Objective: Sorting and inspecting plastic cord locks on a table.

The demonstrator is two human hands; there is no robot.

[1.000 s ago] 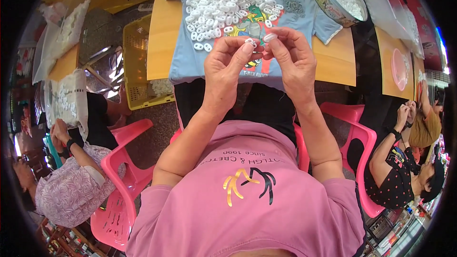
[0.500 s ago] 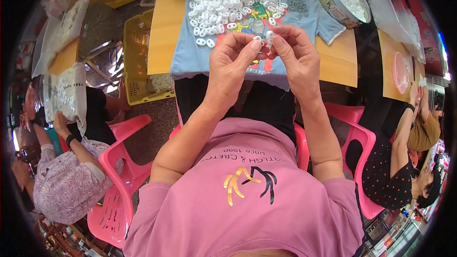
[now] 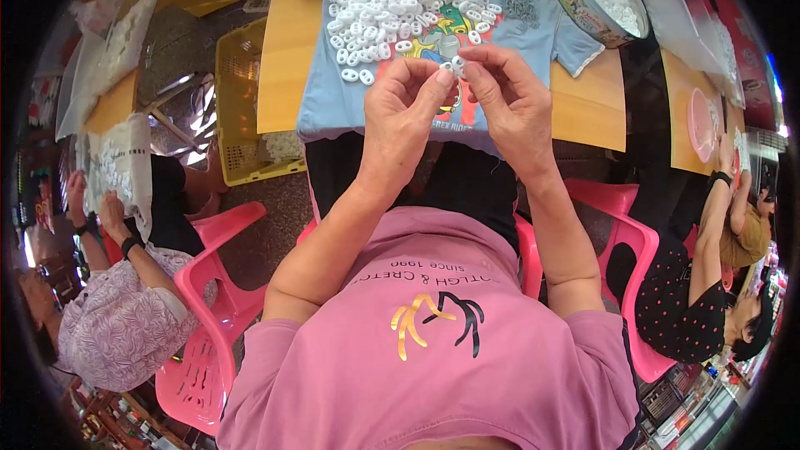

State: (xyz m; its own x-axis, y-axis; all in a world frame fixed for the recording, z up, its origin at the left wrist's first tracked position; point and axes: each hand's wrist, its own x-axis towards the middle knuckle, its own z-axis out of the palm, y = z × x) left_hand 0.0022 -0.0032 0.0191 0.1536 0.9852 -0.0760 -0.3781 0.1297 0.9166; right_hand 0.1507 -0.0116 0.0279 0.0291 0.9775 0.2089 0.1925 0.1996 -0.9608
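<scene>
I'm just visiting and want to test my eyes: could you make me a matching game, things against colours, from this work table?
Things:
1. Cloth T-shirt spread on the table
2. Heap of small plastic rings
3. Slatted plastic crate beside the table
4. Moulded plastic chair at lower left

Colours:
A. yellow
B. pink
C. light blue
D. white

Pairs: 1-C, 2-D, 3-A, 4-B

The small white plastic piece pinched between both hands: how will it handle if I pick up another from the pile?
The small white plastic piece is probably light and rigid: fingertips of left hand and right hand hold it. Flat looped pieces in the pile likely slide rather than roll on the blue T-shirt.
</scene>
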